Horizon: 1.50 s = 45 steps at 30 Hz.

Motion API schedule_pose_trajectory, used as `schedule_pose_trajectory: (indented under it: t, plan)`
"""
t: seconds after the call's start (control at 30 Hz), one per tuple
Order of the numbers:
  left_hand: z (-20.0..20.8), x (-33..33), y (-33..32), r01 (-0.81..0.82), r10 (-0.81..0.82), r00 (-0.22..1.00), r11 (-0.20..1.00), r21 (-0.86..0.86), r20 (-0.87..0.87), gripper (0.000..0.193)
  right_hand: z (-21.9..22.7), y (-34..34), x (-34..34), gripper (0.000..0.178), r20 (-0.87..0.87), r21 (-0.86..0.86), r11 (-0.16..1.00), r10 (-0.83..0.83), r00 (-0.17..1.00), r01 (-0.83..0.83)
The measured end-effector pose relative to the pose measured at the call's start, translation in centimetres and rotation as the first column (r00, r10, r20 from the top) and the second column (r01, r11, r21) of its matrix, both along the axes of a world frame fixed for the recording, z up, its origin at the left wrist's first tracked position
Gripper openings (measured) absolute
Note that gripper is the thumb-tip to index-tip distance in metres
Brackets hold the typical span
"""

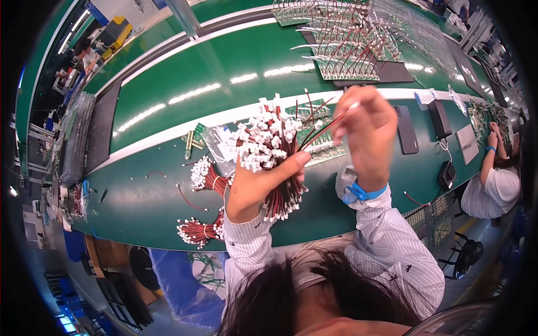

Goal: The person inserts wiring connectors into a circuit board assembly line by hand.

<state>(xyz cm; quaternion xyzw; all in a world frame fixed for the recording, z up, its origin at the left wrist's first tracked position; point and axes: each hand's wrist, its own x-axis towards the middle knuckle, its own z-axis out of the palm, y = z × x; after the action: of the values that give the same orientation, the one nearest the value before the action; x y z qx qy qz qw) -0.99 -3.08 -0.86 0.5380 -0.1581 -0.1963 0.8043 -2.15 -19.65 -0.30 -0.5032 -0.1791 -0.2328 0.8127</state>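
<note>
My left hand (252, 187) is wrapped round a thick bundle of red and black wires with white connectors (266, 140), held above the green bench. Its thumb lies across the wires, pointing right. To the right, my raised right hand (370, 131) has its fingertips pinched on a single red and black wire (326, 130), which stretches back toward the bundle. A blue wrist strap (361, 193) circles my right wrist. Behind and below the hands lies a green circuit board panel (325, 152), partly hidden by the bundle and wires.
Two tied wire bundles, one upper (216, 182) and one lower (196, 231), lie left of my forearm. Wired circuit boards (347, 61) cover the back right. A dark phone (407, 130) and a black box (440, 119) rest at right, near a co-worker's arm (488, 162).
</note>
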Motion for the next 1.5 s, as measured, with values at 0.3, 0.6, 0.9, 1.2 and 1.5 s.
schedule_pose_trajectory:
  t: [0.3,0.6,0.9,1.2,1.5]
  plan:
    - [0.2,0.1,-0.8,-0.091,0.082,0.995,0.982,-0.168,-0.055,0.012,0.8,-0.7,-1.4,0.016,0.286,0.087,0.983,-0.182,0.941,0.164]
    - [-0.2,1.4,0.3,-0.342,0.270,0.937,0.841,-0.419,-0.223,0.009,1.2,-1.1,-2.6,0.014,0.391,-0.518,0.854,0.189,0.901,0.046]
    - [-0.3,1.7,1.6,-0.558,0.560,0.822,0.754,-0.346,-0.106,0.020,1.4,-0.1,-1.9,0.012,0.045,-0.835,0.547,-0.034,0.998,0.056]
    - [-0.5,2.0,2.1,-0.490,0.593,0.803,0.714,-0.499,0.060,0.007,-0.3,0.0,0.5,0.007,-0.232,-0.753,0.610,0.103,0.967,-0.245]
    - [0.6,1.1,1.7,-0.628,0.702,0.698,0.695,-0.350,0.141,0.013,-2.3,-1.2,0.5,0.004,-0.186,-0.649,0.706,0.212,0.959,-0.282]
